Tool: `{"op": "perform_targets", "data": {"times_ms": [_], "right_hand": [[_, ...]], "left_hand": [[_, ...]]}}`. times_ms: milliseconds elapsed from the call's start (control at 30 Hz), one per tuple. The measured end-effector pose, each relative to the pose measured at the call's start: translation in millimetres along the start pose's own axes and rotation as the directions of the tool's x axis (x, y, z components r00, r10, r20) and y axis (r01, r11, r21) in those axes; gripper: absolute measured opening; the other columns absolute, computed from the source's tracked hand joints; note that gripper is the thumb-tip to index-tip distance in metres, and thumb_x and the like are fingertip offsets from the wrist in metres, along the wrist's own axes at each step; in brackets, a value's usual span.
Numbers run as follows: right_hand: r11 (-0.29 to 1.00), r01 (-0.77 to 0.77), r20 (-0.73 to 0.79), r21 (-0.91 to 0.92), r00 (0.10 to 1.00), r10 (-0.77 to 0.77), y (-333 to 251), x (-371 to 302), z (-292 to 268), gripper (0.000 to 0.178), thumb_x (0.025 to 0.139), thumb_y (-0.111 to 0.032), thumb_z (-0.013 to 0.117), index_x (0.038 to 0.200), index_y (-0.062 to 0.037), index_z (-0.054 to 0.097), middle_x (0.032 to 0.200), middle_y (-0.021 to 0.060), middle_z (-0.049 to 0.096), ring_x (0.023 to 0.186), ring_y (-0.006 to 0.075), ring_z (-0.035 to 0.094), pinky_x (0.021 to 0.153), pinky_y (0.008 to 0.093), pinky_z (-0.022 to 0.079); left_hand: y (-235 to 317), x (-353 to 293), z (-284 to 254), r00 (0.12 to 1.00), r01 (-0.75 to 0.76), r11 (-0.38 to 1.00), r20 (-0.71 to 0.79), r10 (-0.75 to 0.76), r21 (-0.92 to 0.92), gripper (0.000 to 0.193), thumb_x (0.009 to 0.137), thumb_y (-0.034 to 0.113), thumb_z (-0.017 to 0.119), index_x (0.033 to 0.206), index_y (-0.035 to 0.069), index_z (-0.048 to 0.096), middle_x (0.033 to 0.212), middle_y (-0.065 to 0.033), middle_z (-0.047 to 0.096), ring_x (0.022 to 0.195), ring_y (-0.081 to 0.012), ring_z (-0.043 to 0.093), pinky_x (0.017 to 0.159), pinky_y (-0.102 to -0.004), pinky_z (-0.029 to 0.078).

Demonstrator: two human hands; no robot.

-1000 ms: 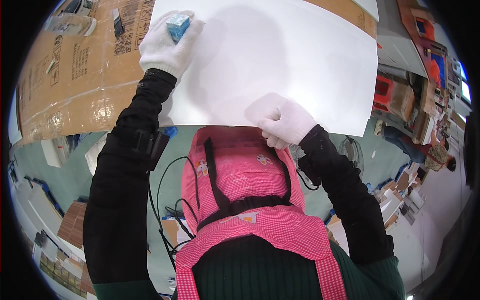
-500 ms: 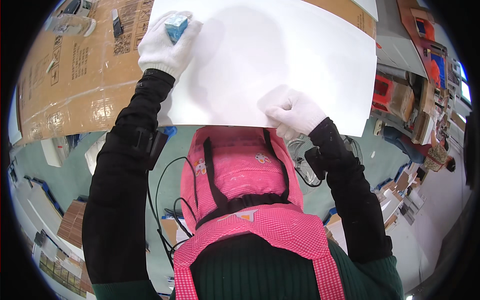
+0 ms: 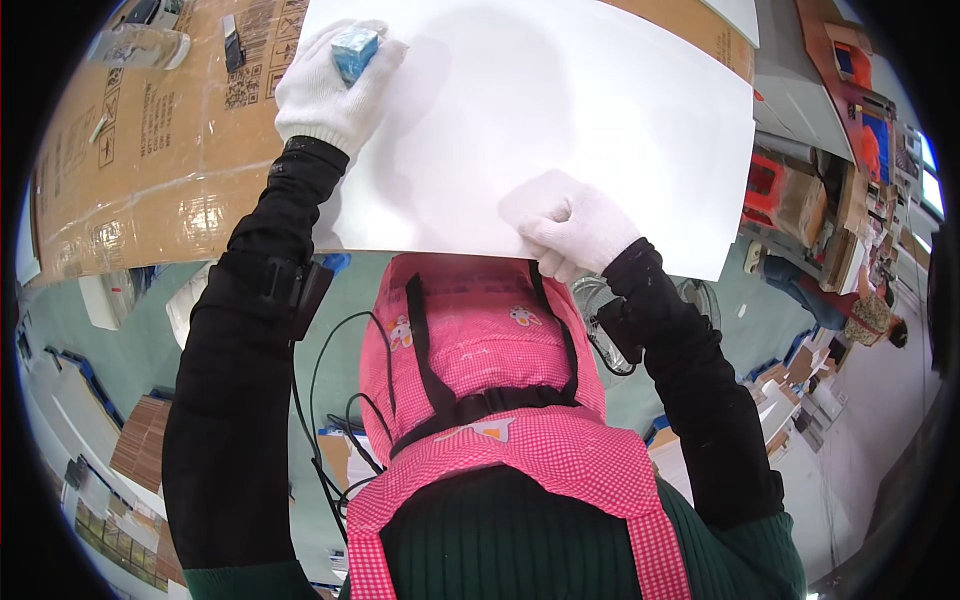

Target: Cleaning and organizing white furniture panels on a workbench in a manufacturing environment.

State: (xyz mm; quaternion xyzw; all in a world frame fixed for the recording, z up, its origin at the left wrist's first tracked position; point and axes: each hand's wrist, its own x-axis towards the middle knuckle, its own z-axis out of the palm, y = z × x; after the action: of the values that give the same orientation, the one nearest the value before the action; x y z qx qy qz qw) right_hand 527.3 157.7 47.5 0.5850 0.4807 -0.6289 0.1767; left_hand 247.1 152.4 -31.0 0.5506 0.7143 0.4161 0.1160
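Observation:
A large flat white panel [image 3: 650, 130] lies in front of me. At its far left my gloved left hand [image 3: 318, 100] is closed around a small block [image 3: 355, 57], blue with a paler top; the underside is hidden, and the hand seems to rest on the panel. My right hand [image 3: 585, 230], also in a white glove, is curled closed at the panel's near edge, right of the middle. Its thumb and forefinger press together, and the other fingers bend down by the edge. Whatever it may hold is hidden.
Brown cardboard [image 3: 160, 190] lies under and left of the panel, bearing a clear plastic jar [image 3: 145, 47] and a small black tool [image 3: 234, 45]. Red crates [image 3: 763, 185] stand at the right. Another person [image 3: 868, 318] is farther off, right. Fans [image 3: 697, 300] stand below the near edge.
My right hand has slid slightly left along the panel's near edge, still closed. The left hand and its block have hardly moved.

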Motion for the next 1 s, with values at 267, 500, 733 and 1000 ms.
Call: {"op": "perform_targets", "data": {"times_ms": [267, 500, 733, 1000], "right_hand": [[0.999, -0.051, 0.081, -0.004, 0.995, 0.051, 0, 5, -4, 0.026, 0.089, -0.025, 0.063, 0.085, 0.0014, 0.065, 0.065, 0.0092, 0.065, 0.051, 0.0155, 0.064, 0.046, 0.0261, 0.053], [0.997, -0.047, 0.008, -0.062, 0.999, 0.047, -8, 0, -1, 0.026, 0.088, -0.026, 0.064, 0.088, 0.0001, 0.066, 0.071, 0.0088, 0.068, 0.056, 0.0148, 0.066, 0.048, 0.0270, 0.054], [0.995, -0.008, -0.040, -0.100, 0.999, 0.004, -5, -1, 1, 0.029, 0.090, -0.027, 0.059, 0.081, 0.0001, 0.066, 0.066, 0.0107, 0.067, 0.055, 0.0144, 0.066, 0.051, 0.0272, 0.055], [0.904, 0.234, -0.293, -0.358, 0.891, -0.347, 36, 6, -6, 0.026, 0.089, -0.025, 0.059, 0.086, -0.0009, 0.068, 0.067, 0.0112, 0.068, 0.059, 0.0178, 0.066, 0.057, 0.0290, 0.055]], "left_hand": [[-1, 0, 0, 1.000, -0.007, 1.000, -0.003, 0.007, -0.009, 0.040, 0.080, 0.045, 0.068, 0.097, 0.009, 0.071, 0.104, -0.0066, 0.068, 0.099, -0.0231, 0.064, 0.089, -0.0314, 0.048], [0, -1, -1, 1.000, 0.006, 1.000, 0.009, -0.006, -0.002, 0.041, 0.080, 0.046, 0.067, 0.098, 0.009, 0.071, 0.105, -0.0072, 0.068, 0.100, -0.0236, 0.063, 0.091, -0.0319, 0.048], [0, 0, 1, 1.000, -0.002, 1.000, 0.008, 0.002, 0.003, 0.041, 0.080, 0.046, 0.068, 0.098, 0.009, 0.071, 0.104, -0.0080, 0.068, 0.102, -0.0237, 0.063, 0.091, -0.0323, 0.048], [-1, 0, 1, 0.999, -0.037, 0.999, -0.001, 0.037, -0.002, 0.042, 0.080, 0.047, 0.068, 0.098, 0.009, 0.071, 0.105, -0.0081, 0.068, 0.101, -0.0235, 0.063, 0.091, -0.0321, 0.048]]}}
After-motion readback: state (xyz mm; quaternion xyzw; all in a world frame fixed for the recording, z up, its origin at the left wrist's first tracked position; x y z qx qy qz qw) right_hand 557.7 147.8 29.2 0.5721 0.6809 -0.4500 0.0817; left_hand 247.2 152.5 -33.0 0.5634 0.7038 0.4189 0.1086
